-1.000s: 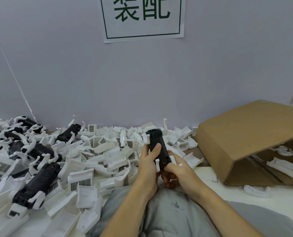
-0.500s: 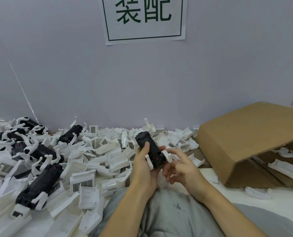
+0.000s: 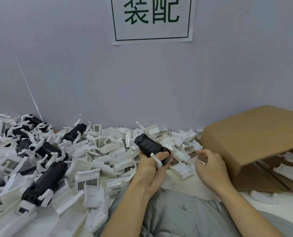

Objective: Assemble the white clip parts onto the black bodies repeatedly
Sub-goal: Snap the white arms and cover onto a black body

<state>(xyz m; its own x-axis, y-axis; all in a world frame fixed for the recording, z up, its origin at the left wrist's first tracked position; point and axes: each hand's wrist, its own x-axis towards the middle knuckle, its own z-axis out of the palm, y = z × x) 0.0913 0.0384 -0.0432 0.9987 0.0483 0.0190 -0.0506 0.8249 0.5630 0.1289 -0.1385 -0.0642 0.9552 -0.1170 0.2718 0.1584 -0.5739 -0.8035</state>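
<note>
The left hand (image 3: 149, 165) gripped the black body (image 3: 150, 146), its long axis pointing up-left over the pile. The right hand (image 3: 209, 165), loosely curled and empty, was nearer the box (image 3: 245, 142).

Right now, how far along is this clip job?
Done: a heap of black bodies with white clips lies at the left. In hand: the left hand grips a black body with a white clip on it; the right hand hovers beside it, holding nothing. Left: a big pile of loose white parts, with more in the cardboard box.
</note>
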